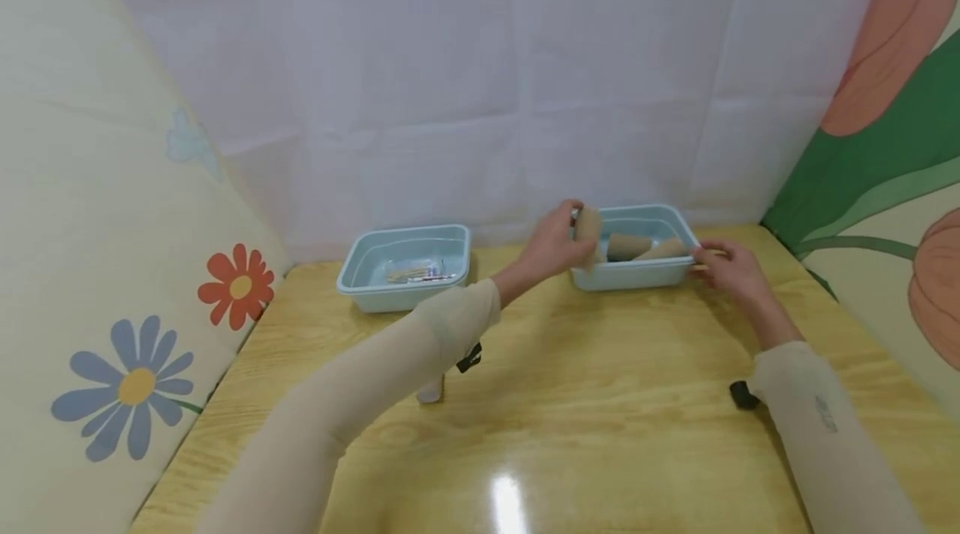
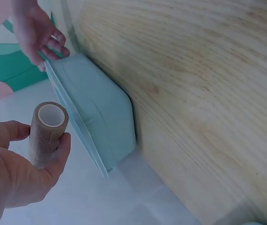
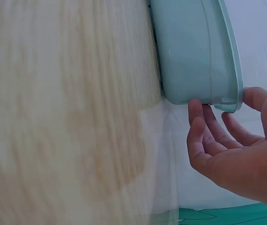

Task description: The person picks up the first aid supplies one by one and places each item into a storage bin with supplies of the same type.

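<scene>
My left hand [image 1: 558, 241] grips a tan bandage roll [image 2: 43, 138] with a white core, thumb on one side and fingers on the other. In the head view the blurred roll hangs over the left end of the right-hand light-blue plastic basin [image 1: 637, 274]. Inside that basin lie two more tan rolls [image 1: 628, 247]. At the basin's right end my right hand [image 1: 731, 267] pinches the rim, the thumb on the edge and fingers against the outer wall, as the right wrist view [image 3: 236, 136] shows.
A second light-blue basin [image 1: 401, 298] stands to the left, holding thin sticks and small packets [image 1: 420, 274]. A pale pinkish object [image 1: 431, 389] is partly hidden by the left sleeve. White cloth [image 1: 420, 101] hangs behind the wooden table [image 1: 600, 401]; flower-patterned cloths flank it.
</scene>
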The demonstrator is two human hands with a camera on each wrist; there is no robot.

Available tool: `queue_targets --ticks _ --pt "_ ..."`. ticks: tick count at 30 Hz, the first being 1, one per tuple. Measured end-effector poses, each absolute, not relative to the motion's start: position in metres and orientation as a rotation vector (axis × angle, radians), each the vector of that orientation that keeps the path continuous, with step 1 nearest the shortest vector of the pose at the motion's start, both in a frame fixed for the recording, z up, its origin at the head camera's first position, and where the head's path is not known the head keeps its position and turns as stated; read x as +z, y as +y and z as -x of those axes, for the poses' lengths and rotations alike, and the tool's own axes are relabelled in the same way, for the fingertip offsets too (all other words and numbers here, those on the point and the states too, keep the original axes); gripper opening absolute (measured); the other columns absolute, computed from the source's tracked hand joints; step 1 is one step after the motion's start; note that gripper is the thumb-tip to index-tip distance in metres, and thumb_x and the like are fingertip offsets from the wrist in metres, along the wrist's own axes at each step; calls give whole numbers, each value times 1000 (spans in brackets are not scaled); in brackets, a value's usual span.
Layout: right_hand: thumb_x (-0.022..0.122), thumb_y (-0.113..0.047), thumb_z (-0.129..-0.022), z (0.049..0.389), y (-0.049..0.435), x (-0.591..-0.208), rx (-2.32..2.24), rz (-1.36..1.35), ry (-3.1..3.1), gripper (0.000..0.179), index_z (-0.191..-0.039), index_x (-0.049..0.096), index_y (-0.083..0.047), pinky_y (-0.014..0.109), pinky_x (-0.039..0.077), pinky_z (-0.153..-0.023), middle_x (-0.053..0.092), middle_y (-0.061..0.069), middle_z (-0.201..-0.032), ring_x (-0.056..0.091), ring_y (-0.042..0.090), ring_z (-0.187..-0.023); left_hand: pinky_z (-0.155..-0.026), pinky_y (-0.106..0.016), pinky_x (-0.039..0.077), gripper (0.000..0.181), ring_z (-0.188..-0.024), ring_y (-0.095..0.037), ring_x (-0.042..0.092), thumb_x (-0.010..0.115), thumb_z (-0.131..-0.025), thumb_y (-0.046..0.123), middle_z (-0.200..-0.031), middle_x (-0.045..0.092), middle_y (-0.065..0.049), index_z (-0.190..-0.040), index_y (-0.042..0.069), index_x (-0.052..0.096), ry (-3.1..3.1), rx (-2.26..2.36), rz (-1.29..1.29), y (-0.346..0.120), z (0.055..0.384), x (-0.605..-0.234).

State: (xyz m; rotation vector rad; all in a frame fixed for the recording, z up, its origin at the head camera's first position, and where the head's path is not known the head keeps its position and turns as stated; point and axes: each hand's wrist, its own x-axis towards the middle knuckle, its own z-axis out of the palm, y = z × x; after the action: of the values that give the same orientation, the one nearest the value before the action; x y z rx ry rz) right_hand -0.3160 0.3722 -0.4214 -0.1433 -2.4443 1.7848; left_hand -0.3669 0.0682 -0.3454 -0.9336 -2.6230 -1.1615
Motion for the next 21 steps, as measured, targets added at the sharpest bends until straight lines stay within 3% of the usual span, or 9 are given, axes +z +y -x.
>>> queue_targets --ticks 8,15,21 --pt "54 -35 -107 313 372 -420 1774 145 -2448 63 -147 39 11 26 54 -79 60 21 -126 70 13 -95 -73 -29 56 59 -103 -28 64 68 -90 10 -122 62 -23 -141 -6 45 -2604 -1317 778 73 376 -348" --pt "53 -38 -106 314 368 -420 1782 146 -2456 65 -148 38 10 26 54 -80 54 27 -131 69 9 -91 -72 -29 54 59 -101 -25 60 69 -94 16 -124 59 -19 -145 -2 44 -2670 -1224 689 81 381 -350" --pt "54 -38 -106 317 364 -421 1786 133 -2461 66 -148 38 10 28 54 -81 54 28 -132 70 10 -92 -82 -35 54 57 -106 -28 59 68 -95 16 -126 59 -21 -144 -3 45 -2691 -1136 616 79 386 -351"
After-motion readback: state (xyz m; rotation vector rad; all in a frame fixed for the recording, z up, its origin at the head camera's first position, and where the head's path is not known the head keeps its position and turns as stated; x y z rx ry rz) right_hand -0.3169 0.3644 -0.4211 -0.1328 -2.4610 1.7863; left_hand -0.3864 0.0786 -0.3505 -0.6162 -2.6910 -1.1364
